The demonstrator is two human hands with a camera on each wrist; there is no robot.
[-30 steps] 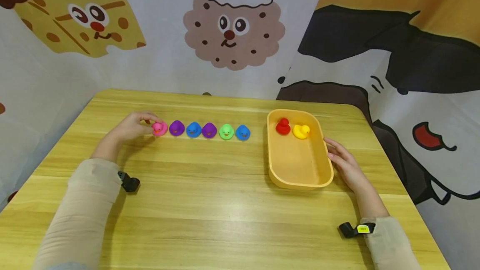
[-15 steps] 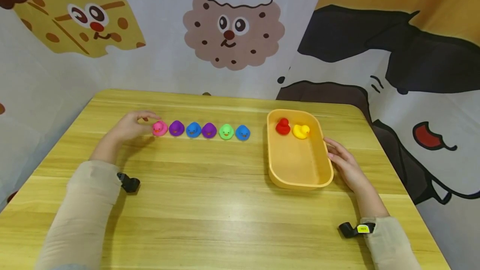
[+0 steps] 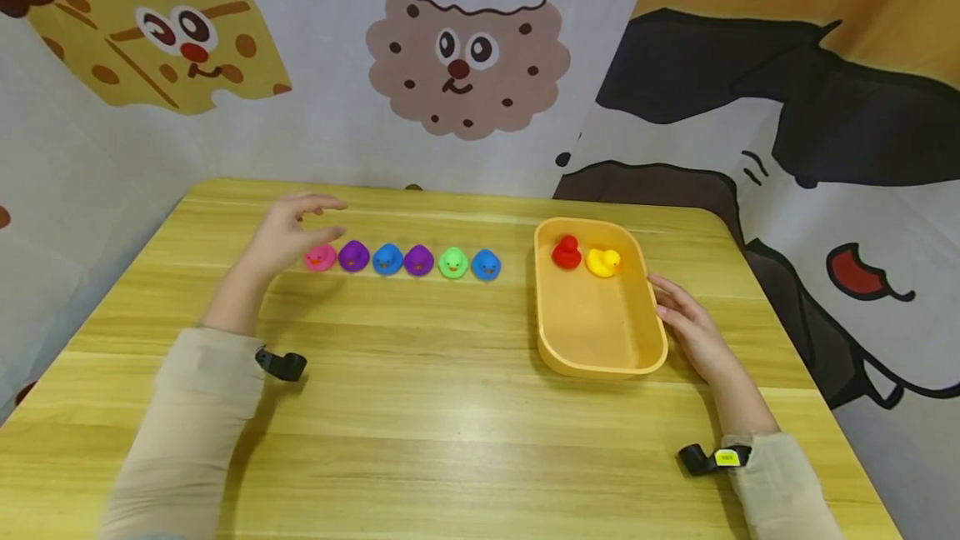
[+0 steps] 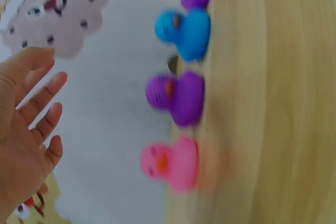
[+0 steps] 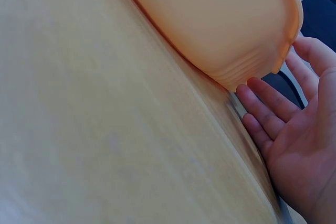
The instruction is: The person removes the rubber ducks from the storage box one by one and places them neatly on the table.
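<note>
My left hand [image 3: 283,236] is raised above the left end of a row of rubber ducks, fingers parted and holding nothing. Just below it, partly covered by the thumb, stands the pink duck [image 3: 321,259]. From there rightward come a purple duck [image 3: 354,257], a blue duck [image 3: 387,260], a second purple duck [image 3: 418,261], a green duck [image 3: 453,263] and another blue duck [image 3: 486,266]. Against the outer right wall of the yellow-orange tray [image 3: 596,332], my right hand [image 5: 299,135] rests with its fingers lightly bent, not wrapped around it.
Inside the tray, near its far end, sit a red duck [image 3: 566,253] and a yellow duck [image 3: 602,263]. A wooden table [image 3: 450,432] carries everything. Behind it hangs a cloth [image 3: 315,140] printed with cartoon figures.
My left hand has let go of the pink duck and lifted up and to the right. The duck stays at the row's left end. My right hand and the tray have not moved.
</note>
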